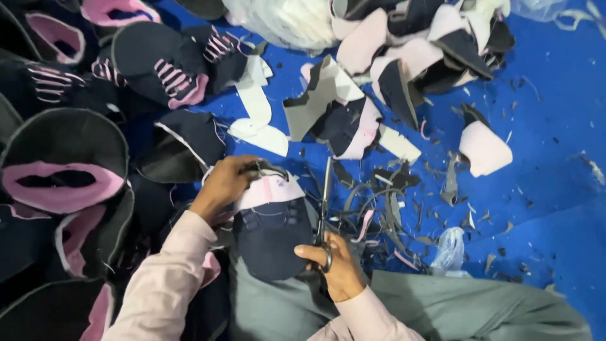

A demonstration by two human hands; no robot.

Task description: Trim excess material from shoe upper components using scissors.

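Grey trousers (442, 309) and 2 pale pink sleeves (164, 278) fill the near edge; the person sits on the blue floor covering (555, 189) with a dark navy and pink fabric shoe upper (271, 227) resting on the lap. That shoe upper is my landmark.

At its far left corner the left hand (224, 183) is closed around the pink top edge, pinching it and pulling it taut. Just right of it, the right hand (331, 262) is curled through the handles of a pair of slim steel scissors (324, 208), whose blades point away from the person along the upper's right side. Whether the blades are parted or together I cannot tell; they look nearly closed.

Left of the shoe upper, a heap of similar dark uppers with pink linings and pink laces (63, 151) is piled up. Beyond it lie white and grey cut pieces (259, 113), and further off to the right another loose stack of pink and navy pieces (416, 50). Right of it, thin dark trimmings and scraps (385, 202) litter the floor, with a small crumpled clear plastic bag (449, 249) among them.

As I read it, the step in hand is trimming excess off this upper's edge. Any next cut would call for keeping the fabric tensioned with the left hand and the blades running close along the edge without nicking the stitching.
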